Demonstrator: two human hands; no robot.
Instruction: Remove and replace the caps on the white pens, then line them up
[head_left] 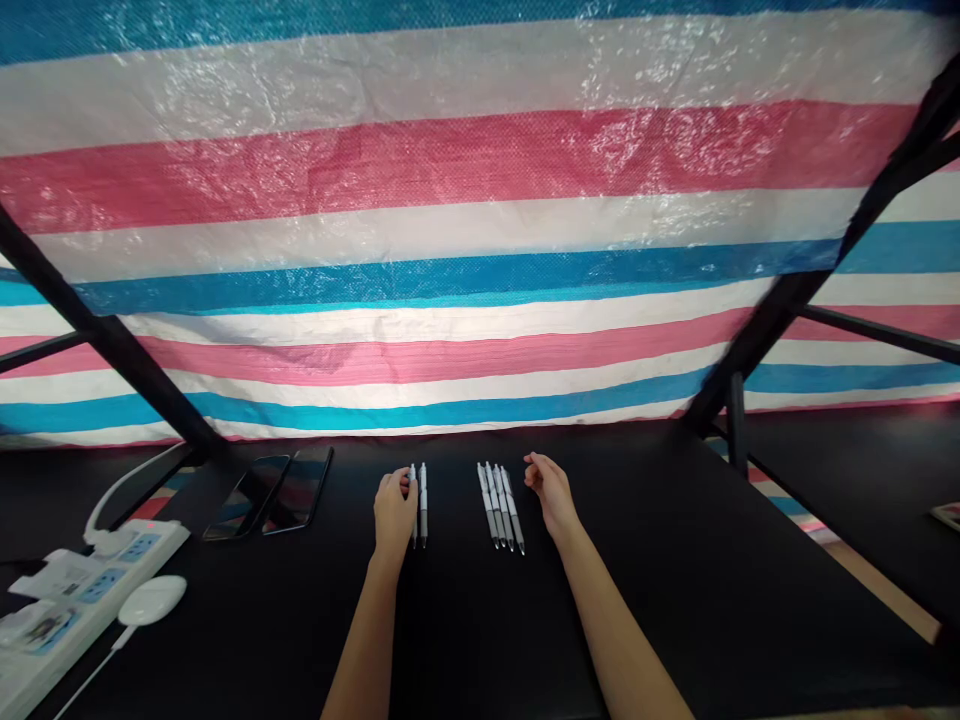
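Black table [480,630]: my left hand [394,512] covers a pen [412,475], likely light, stiff, best held mid-barrel; pinch unclear. Right hand [553,497] loosely curled, empty.

Two bare forearms reach forward from the bottom edge of the view, angled slightly toward each other. The slender left forearm [367,635] rises to the bare left hand [395,512], back upward, fingers bent forward and down, their tips partly hidden. The slender right forearm [616,625] slants inward to the bare right hand [552,492], well apart from the left, its fingers loosely curled and pointing inward.
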